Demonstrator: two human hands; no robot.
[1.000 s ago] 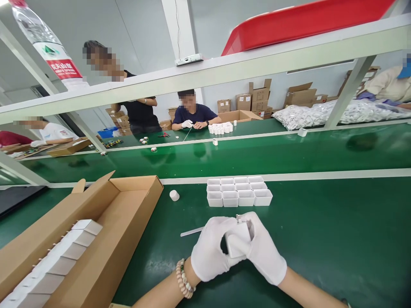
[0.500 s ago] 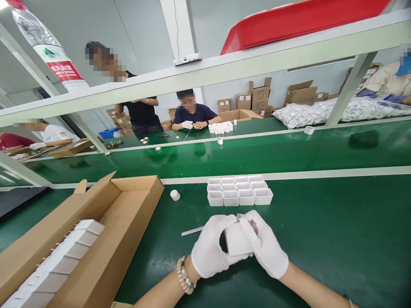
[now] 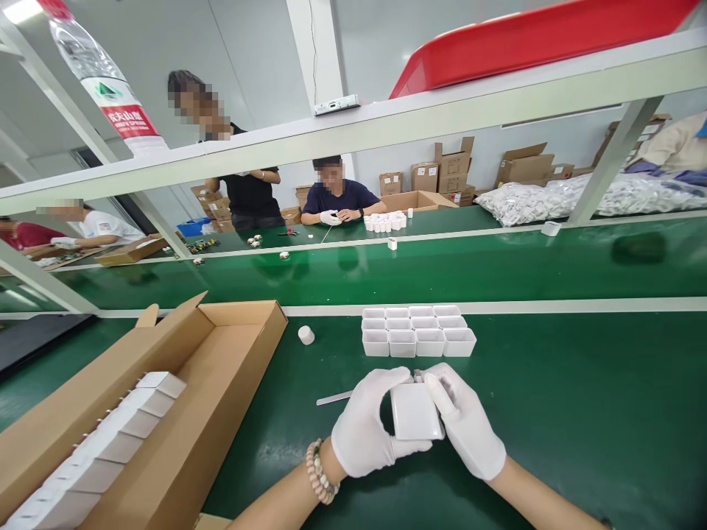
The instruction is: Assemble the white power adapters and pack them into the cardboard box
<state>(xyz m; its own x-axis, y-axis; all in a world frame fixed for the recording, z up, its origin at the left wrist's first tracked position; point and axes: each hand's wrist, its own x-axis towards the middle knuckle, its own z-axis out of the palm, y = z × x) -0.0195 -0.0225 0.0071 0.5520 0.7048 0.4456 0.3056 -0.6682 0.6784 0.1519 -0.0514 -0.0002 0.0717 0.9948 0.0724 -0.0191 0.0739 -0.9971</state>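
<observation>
Both my hands wear white gloves and hold one white, square-faced plastic box [image 3: 416,412] above the green table. My left hand [image 3: 365,423] is closed around its left side, thumb at the top and fingers below. My right hand [image 3: 467,419] grips the upper right corner, thumb bent over the edge. A small greyish piece [image 3: 418,375] shows at the top between the fingertips; its kind is unclear. Just beyond stand rows of open white plastic boxes [image 3: 403,344]. Partly hidden behind my left hand lies a thin white strip [image 3: 333,398].
On the left, an open cardboard carton [image 3: 243,368] holds a row of white boxes [image 3: 124,434] with small pins. A small white cap [image 3: 305,336] lies beside it. A shelf rail [image 3: 375,136] crosses above, carrying a bottle [image 3: 118,103] and a red tray [image 3: 530,48]. Co-workers sit and stand beyond.
My right thumb has drawn back from the box's face to its upper corner, so more of the face shows. The view has shifted slightly. My left hand keeps its hold.
</observation>
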